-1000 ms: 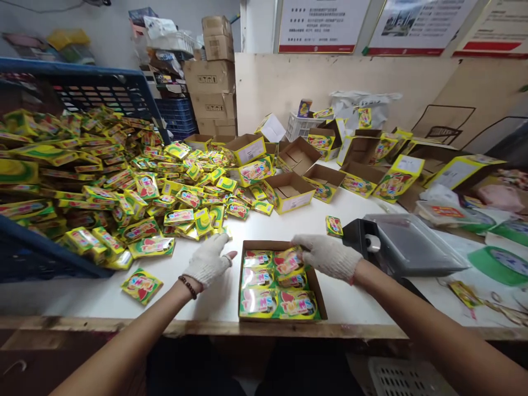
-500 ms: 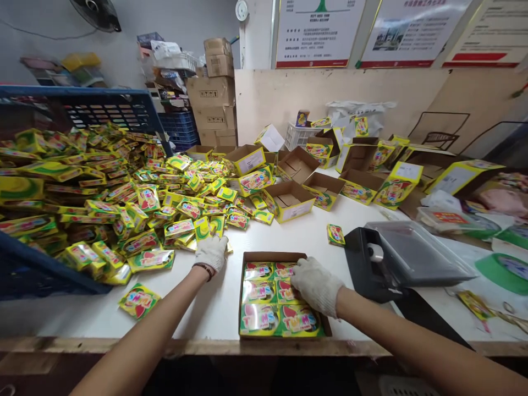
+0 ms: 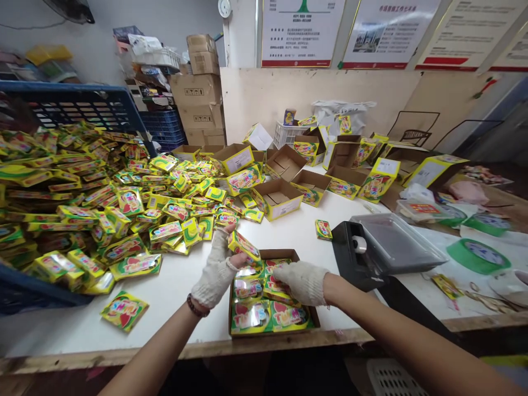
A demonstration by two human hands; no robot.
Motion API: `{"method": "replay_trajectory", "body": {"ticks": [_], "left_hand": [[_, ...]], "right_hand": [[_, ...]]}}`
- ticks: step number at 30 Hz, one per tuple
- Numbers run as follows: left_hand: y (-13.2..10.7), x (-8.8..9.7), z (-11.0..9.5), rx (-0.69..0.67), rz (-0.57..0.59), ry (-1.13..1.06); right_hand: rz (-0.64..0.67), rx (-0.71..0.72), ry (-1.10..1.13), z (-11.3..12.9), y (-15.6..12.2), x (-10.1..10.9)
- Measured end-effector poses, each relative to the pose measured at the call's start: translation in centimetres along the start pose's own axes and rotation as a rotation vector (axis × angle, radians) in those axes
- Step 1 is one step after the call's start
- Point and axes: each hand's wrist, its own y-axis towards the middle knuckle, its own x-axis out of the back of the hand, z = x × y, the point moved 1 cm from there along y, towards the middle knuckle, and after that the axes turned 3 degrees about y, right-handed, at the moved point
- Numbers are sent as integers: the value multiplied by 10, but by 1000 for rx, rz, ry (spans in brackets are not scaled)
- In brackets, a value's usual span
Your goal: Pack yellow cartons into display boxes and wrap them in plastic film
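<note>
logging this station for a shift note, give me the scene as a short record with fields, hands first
left hand: left hand, gloved with thumb tip bare, holding a small yellow-green box near the open carton's far left corner
right hand: right hand, gloved, over the boxes inside the carton; exact grip unclear
carton: open carton on the white table, small boxes inside
supply: loose pile to the left, spilling from a blue crate
right side: black device with a white roll
</note>
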Motion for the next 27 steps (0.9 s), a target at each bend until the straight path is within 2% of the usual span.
{"method": "replay_trajectory", "body": {"ticks": [3,6,9,11,13,17,19,21,24,25,27], "left_hand": [[-3,-14,3,145,-6,-205],[-2,-20,6,305,-68,-434],[-1,-22,8,360,-130,-548],[0,-24,10,349,-152,-511],[-1,-24,12,322,-155,-377],[-2,-21,16,250,-132,-46],[-3,-19,20,194,-125,61],[-4,-21,24,148,-128,123],[-7,-32,33,86,-91,124],[-8,-36,35,66,-61,119],[-10,-43,40,26,-26,154]], "right_hand": [[1,-34,88,2,-3,-7],[-80,-74,124,5,-5,-9],[-106,-78,95,7,-5,-8],[-151,-38,35,6,-3,-6],[-177,-10,11,4,0,-4],[-31,-39,103,-2,1,2],[-29,-55,114,-6,-2,8],[-193,-135,177,-9,-6,17],[-505,-236,437,-14,-6,25],[-550,-233,505,-16,-4,25],[-525,-200,470,-22,4,23]]}}
